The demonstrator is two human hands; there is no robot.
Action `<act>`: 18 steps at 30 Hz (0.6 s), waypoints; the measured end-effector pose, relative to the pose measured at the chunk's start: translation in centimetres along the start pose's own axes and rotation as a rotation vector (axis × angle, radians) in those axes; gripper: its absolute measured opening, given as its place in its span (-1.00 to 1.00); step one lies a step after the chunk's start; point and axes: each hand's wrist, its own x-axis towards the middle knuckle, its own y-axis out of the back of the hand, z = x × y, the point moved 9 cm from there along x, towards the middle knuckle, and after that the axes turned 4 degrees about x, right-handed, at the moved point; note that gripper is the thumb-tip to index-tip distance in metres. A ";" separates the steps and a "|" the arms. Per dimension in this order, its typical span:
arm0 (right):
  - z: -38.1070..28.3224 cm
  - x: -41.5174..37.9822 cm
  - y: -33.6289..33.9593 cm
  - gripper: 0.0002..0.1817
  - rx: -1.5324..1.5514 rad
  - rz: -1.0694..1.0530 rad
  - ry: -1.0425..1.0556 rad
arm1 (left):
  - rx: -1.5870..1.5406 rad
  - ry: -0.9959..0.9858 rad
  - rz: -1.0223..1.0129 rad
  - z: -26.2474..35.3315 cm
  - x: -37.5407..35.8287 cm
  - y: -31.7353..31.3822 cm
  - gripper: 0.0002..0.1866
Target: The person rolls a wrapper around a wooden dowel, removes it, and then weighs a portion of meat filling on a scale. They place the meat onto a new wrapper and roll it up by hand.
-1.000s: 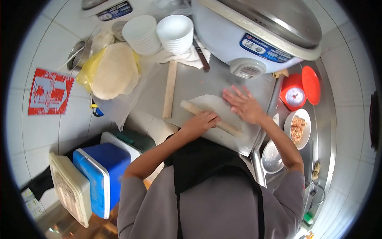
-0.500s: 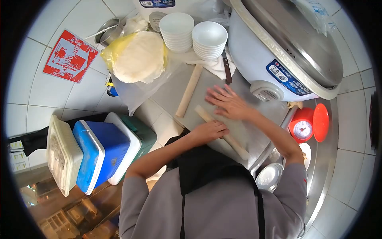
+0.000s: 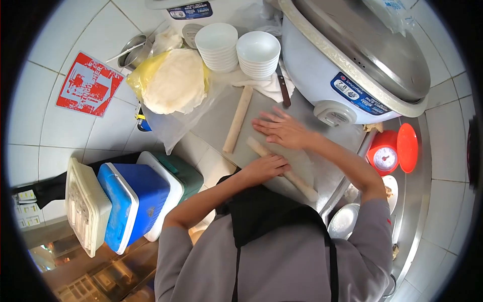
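the thin sheet of dough [image 3: 302, 160] lies flat on the steel worktop [image 3: 221, 118] and looks delicate enough to crease or tear if the two palms press unevenly, and because the rolling pin [image 3: 288, 173] lies slantwise across the near corner of the worktop, a push too far toward the edge could, by my reading, send its near end off the metal. nearest the body, the left hand [image 3: 265, 167] rests palm down on the middle of that pin, fingers loosely curled over the wood rather than closed round it, so it presses and grasps nothing. just beyond, the right hand [image 3: 279, 128] is spread wide and flat, fingers splayed, lying on the worktop at the far edge of the sheet and beside the pin's far end; it holds nothing either, and whether its fingertips touch dough or bare steel i cannot tell. a second rolling pin [image 3: 237, 119] lies idle to the left of that hand, near enough that a wide sweep might knock it. farther back sit a stack of rolled dough rounds [image 3: 173, 80] on a yellow bag, two stacks of white bowls [image 3: 236, 48], a knife [image 3: 283, 88] and the big rice cooker [image 3: 352, 60].
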 end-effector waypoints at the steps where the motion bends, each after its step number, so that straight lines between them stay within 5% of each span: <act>1: -0.3 -0.5 0.3 -0.41 -0.005 0.008 -0.002 | 0.036 -0.022 0.025 0.1 0.0 0.3 -0.60; 4: -0.7 -4.4 -1.1 -0.39 0.013 -0.111 0.007 | 0.032 -0.027 0.045 0.0 0.0 0.2 -0.58; 10: -0.7 -9.0 -0.7 -0.38 -0.157 -0.003 -0.208 | 0.035 -0.022 -0.015 0.3 0.2 0.4 -0.56; 18: -3.9 -20.3 -3.6 -0.35 -0.228 -0.163 -0.570 | 0.065 -0.071 0.009 0.8 0.2 0.9 -0.58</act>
